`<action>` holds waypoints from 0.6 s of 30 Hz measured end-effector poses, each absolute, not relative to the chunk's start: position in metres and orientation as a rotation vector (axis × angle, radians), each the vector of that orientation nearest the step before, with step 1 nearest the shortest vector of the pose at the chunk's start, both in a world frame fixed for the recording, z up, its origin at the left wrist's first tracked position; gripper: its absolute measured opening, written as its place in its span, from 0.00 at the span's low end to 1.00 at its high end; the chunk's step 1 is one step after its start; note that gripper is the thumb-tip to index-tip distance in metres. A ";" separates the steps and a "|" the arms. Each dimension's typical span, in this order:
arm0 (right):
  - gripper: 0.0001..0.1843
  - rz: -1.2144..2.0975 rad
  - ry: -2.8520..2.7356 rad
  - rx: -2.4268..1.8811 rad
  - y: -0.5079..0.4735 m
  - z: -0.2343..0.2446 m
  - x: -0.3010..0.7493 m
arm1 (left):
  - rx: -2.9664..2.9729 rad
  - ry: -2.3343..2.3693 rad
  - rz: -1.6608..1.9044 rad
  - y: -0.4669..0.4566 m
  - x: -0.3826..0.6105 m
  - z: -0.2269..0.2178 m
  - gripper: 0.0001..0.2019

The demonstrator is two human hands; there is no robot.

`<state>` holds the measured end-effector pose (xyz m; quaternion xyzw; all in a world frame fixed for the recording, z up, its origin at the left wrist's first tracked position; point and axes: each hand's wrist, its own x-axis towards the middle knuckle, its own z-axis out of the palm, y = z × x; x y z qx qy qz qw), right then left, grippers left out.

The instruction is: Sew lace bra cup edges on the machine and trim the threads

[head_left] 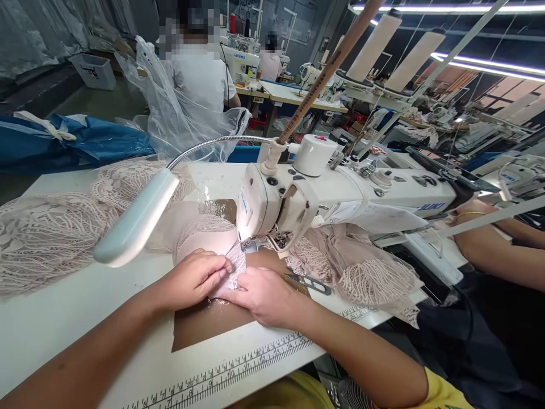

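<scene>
A pale pink lace fabric [55, 233] lies across the white sewing table [63, 318] and runs under the head of a white sewing machine [293, 199]. My left hand [193, 278] is closed, pinching a small piece of the lace [235, 268] just in front of the needle. My right hand [261, 295] rests flat on the same piece, fingers pressed together on it. More lace [366, 278] is bunched to the right of the machine.
Thread snips [313, 284] lie on the table beside my right hand. A gooseneck lamp [136, 218] hangs over the left of the table. Another person's arm [489, 244] is at the right. Other people sit at machines behind. A ruler strip [238, 363] runs along the table's front edge.
</scene>
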<state>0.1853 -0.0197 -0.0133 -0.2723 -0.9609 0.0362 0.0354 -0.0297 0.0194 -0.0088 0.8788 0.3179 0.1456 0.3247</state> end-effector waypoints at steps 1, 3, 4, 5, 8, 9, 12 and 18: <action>0.23 0.109 -2.957 -0.865 -0.021 -0.013 0.188 | 2.340 0.818 0.365 0.019 -0.029 -0.010 0.11; 0.22 0.133 -2.960 -0.925 -0.025 -0.010 0.197 | 2.398 0.793 0.339 0.017 -0.029 -0.011 0.10; 0.21 0.163 -2.954 -0.950 -0.026 -0.008 0.201 | 2.420 0.790 0.328 0.016 -0.028 -0.011 0.10; 0.20 0.200 -2.942 -0.970 -0.027 -0.006 0.206 | 2.438 0.789 0.315 0.016 -0.028 -0.011 0.11; 0.19 0.312 -2.884 -1.021 -0.027 -0.004 0.220 | 2.494 0.775 0.277 0.015 -0.027 -0.012 0.12; 0.19 0.335 -2.862 -1.033 -0.027 -0.004 0.224 | 2.515 0.765 0.261 0.015 -0.027 -0.012 0.13; 0.16 0.360 -2.776 -1.063 -0.022 -0.007 0.230 | 2.582 0.748 0.234 0.015 -0.025 -0.014 0.15; 0.14 0.452 -2.625 -1.094 -0.013 -0.006 0.228 | 2.737 0.676 0.266 0.014 -0.021 -0.018 0.14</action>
